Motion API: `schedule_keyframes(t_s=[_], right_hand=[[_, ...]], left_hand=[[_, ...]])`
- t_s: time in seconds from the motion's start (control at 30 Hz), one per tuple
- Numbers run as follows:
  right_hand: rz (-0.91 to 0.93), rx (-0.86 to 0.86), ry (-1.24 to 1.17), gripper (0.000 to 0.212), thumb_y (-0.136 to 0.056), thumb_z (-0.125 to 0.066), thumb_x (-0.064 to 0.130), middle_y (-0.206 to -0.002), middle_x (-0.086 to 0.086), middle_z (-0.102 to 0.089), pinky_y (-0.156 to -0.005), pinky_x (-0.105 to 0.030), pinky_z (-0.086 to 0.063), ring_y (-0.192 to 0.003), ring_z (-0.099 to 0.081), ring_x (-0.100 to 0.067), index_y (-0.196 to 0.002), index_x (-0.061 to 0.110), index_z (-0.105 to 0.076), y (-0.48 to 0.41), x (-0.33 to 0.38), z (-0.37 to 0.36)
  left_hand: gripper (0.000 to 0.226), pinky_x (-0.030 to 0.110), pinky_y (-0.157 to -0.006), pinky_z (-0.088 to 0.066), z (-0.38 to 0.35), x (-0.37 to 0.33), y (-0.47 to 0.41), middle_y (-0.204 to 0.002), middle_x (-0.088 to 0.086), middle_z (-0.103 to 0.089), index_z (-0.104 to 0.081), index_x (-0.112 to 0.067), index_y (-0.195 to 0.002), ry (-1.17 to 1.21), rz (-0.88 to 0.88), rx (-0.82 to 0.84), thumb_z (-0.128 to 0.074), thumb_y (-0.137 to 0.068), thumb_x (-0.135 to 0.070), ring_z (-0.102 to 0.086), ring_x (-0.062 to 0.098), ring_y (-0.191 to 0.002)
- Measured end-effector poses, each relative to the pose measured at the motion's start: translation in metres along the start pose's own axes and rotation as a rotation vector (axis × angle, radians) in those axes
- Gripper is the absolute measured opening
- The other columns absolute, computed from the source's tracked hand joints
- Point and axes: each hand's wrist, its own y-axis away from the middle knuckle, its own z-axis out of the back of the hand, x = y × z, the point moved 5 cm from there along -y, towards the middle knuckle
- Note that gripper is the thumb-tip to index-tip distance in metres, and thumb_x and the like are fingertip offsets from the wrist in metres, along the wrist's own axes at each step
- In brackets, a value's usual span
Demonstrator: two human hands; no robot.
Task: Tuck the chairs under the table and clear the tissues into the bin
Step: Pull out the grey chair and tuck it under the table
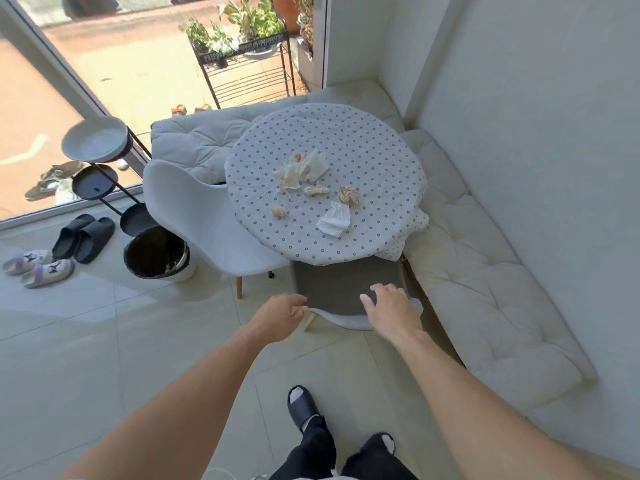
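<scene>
A round table (pixel 367 140) with a dotted cloth carries several crumpled tissues (pixel 302 169), one white one (pixel 335 221) near its front. A chair with a grey seat (pixel 341 285) sits mostly under the table's near edge. My left hand (pixel 282 315) hovers at the chair back's left corner, fingers apart. My right hand (pixel 393 306) rests over the right part of the chair back, fingers spread. A second white chair (pixel 204 216) stands at the table's left, angled outward. A black-lined bin (pixel 157 252) stands on the floor left of that chair.
A cushioned corner bench (pixel 485 278) wraps the table's back and right. A tiered black stand with trays (pixel 95 140) stands by the glass door. Slippers (pixel 83 237) lie on the tiled floor at left. My feet in black slippers (pixel 303 407) are below.
</scene>
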Motion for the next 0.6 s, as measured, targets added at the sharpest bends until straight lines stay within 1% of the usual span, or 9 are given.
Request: schedule_keyframes(t_s=[0.13,0.23,0.3,0.37,0.5,0.6], right_hand=[[0.067,-0.011,-0.02,0.05,-0.106,-0.04,0.052,-0.138,-0.007,-0.058,-0.096,-0.051,-0.052,-0.129,-0.051,-0.029,-0.143,0.02,-0.052,-0.013,0.037,0.019],[0.118,-0.027,-0.037,0.05,-0.106,-0.04,0.052,-0.135,-0.007,-0.059,-0.097,-0.052,-0.052,-0.128,-0.052,-0.029,-0.14,0.018,-0.054,-0.027,0.064,0.034],[0.142,-0.02,-0.043,0.049,-0.106,-0.04,0.051,-0.134,-0.007,-0.059,-0.099,-0.051,-0.05,-0.127,-0.052,-0.028,-0.138,0.017,-0.054,-0.037,0.08,0.042],[0.162,-0.019,-0.05,0.049,-0.106,-0.041,0.048,-0.137,-0.008,-0.058,-0.102,-0.051,-0.049,-0.128,-0.051,-0.03,-0.141,0.016,-0.052,-0.049,0.097,0.052],[0.193,-0.034,-0.083,0.052,-0.105,-0.043,0.048,-0.141,-0.009,-0.058,-0.104,-0.051,-0.049,-0.13,-0.053,-0.032,-0.145,0.016,-0.051,-0.074,0.127,0.072],[0.212,-0.022,-0.089,0.052,-0.105,-0.043,0.048,-0.139,-0.01,-0.057,-0.103,-0.05,-0.05,-0.129,-0.053,-0.032,-0.145,0.016,-0.051,-0.092,0.15,0.084]], left_hand=[[0.043,0.037,-0.116,-0.044,0.047,0.024,0.011,-0.144,-0.001,-0.066,-0.061,-0.022,-0.146,0.037,0.052,-0.075,-0.048,-0.107,-0.035,-0.06,0.021,-0.135],[0.043,0.037,-0.115,-0.046,0.081,0.039,0.015,-0.142,-0.002,-0.067,-0.062,-0.022,-0.145,0.074,0.085,-0.131,-0.05,-0.106,-0.035,-0.062,0.02,-0.131],[0.043,0.038,-0.112,-0.049,0.103,0.047,0.017,-0.14,-0.002,-0.068,-0.062,-0.021,-0.145,0.092,0.098,-0.155,-0.05,-0.106,-0.035,-0.064,0.02,-0.127],[0.043,0.037,-0.109,-0.05,0.124,0.055,0.018,-0.14,-0.003,-0.068,-0.06,-0.021,-0.146,0.126,0.117,-0.173,-0.049,-0.106,-0.035,-0.065,0.019,-0.125],[0.043,0.031,-0.104,-0.049,0.161,0.068,0.022,-0.14,-0.007,-0.067,-0.059,-0.025,-0.147,0.159,0.159,-0.244,-0.049,-0.107,-0.036,-0.064,0.015,-0.125],[0.042,0.033,-0.105,-0.05,0.185,0.079,0.026,-0.138,-0.011,-0.067,-0.059,-0.029,-0.146,0.178,0.201,-0.28,-0.049,-0.106,-0.038,-0.062,0.013,-0.126]])
